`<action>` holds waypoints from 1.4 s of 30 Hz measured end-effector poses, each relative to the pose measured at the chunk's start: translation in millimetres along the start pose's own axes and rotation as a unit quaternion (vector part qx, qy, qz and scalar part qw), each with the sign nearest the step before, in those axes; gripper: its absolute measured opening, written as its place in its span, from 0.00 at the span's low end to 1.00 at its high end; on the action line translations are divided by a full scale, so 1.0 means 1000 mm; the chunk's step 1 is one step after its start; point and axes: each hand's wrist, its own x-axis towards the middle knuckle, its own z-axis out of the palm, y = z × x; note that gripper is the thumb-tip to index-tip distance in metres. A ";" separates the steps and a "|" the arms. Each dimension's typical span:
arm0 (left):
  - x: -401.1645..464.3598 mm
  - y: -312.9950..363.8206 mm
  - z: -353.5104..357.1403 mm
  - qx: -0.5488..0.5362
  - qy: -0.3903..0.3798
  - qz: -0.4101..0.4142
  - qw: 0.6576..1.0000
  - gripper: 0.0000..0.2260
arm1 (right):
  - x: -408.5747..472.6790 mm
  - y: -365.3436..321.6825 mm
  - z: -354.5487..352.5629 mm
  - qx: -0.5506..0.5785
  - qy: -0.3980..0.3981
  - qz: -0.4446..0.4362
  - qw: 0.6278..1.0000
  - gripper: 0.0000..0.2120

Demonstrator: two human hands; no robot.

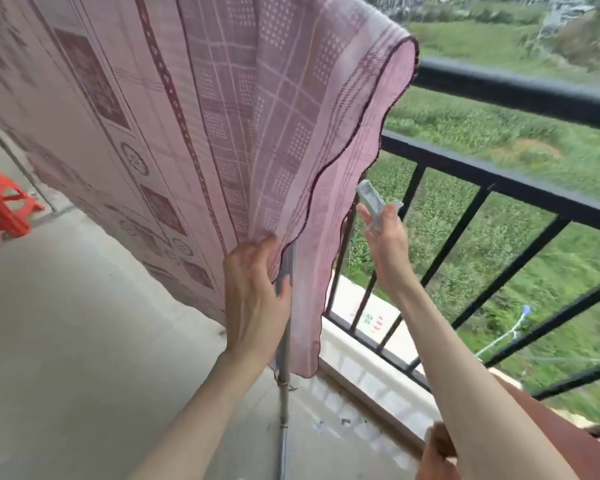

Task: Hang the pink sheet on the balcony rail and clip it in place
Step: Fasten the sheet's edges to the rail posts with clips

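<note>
sheet (194, 133): pink, patterned, draped over the top of the black rail (520, 91); hangs down on the balcony side, scalloped edge loose at its right end.
left hand (253, 289): your grip is closed on the sheet's lower edge, fingers wrapped round it and a grey pole (284, 362) just behind the cloth.
pole: near upright, runs from under the sheet down to the floor (66, 341), close to the balcony's outer edge.
right hand (385, 244): raised just right of the sheet edge, in front of the rail bars; thumb and fingers pinched on a clip (373, 206).
clip: pale grey plastic, tilted, top end pointing at the sheet edge, not touching cloth. Can't tell whether its jaws are open.
stool (6, 209): red, far left on the floor, well apart from the hands.
beyond rail: green field, blurred.
</note>
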 end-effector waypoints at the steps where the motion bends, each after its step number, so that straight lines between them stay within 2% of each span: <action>1: 0.001 0.001 0.002 0.007 0.011 -0.008 1.000 0.29 | 0.003 -0.007 0.007 0.015 -0.024 0.001 1.000 0.20; 3: -0.001 0.001 0.003 -0.003 0.037 -0.026 0.999 0.26 | 0.005 -0.013 0.019 0.037 -0.057 0.012 0.998 0.19; 6: -0.003 0.009 0.000 -0.059 0.026 -0.145 0.987 0.19 | -0.002 -0.011 0.025 0.045 -0.080 0.025 0.995 0.21; 7: -0.003 0.012 0.001 -0.074 0.020 -0.159 0.984 0.15 | -0.004 -0.010 0.025 0.046 -0.089 0.028 0.995 0.22; 9: -0.003 0.018 0.002 -0.053 0.037 -0.070 0.995 0.08 | -0.012 -0.010 0.023 0.074 -0.104 0.042 0.991 0.20; 11: -0.007 0.019 0.010 -0.040 0.024 0.013 0.999 0.07 | -0.020 -0.008 0.022 0.127 -0.130 0.065 0.981 0.19; 14: -0.009 0.025 0.022 -0.064 0.001 -0.002 0.998 0.05 | -0.030 -0.008 0.022 0.156 -0.170 0.071 0.970 0.23; 18: -0.013 0.033 0.032 -0.092 -0.017 -0.047 0.995 0.10 | -0.038 -0.006 0.015 0.157 -0.188 0.056 0.968 0.22; 22: -0.021 0.046 0.036 -0.112 -0.041 -0.119 0.986 0.15 | -0.042 -0.006 0.001 0.102 -0.179 0.026 0.978 0.27; 27: -0.022 0.053 0.043 -0.098 -0.018 -0.158 0.982 0.17 | -0.046 -0.010 -0.009 0.035 -0.201 -0.019 0.979 0.25; 31: -0.024 0.053 0.041 -0.112 0.009 -0.120 0.986 0.14 | -0.046 -0.015 -0.011 0.023 -0.214 -0.063 0.975 0.17; 33: -0.025 0.051 0.040 -0.109 0.025 -0.087 0.990 0.14 | -0.049 -0.018 -0.011 0.001 -0.235 -0.081 0.969 0.19; 36: -0.026 0.045 0.039 -0.070 0.026 -0.037 0.997 0.12 | -0.055 -0.022 -0.006 -0.043 -0.263 -0.125 0.956 0.16; 38: -0.027 0.040 0.040 -0.051 0.016 -0.017 0.998 0.14 | -0.055 -0.024 -0.001 -0.082 -0.264 -0.147 0.950 0.20; 42: -0.030 0.033 0.040 -0.014 0.019 0.007 1.000 0.16 | -0.051 -0.031 -0.002 -0.076 -0.250 -0.140 0.955 0.29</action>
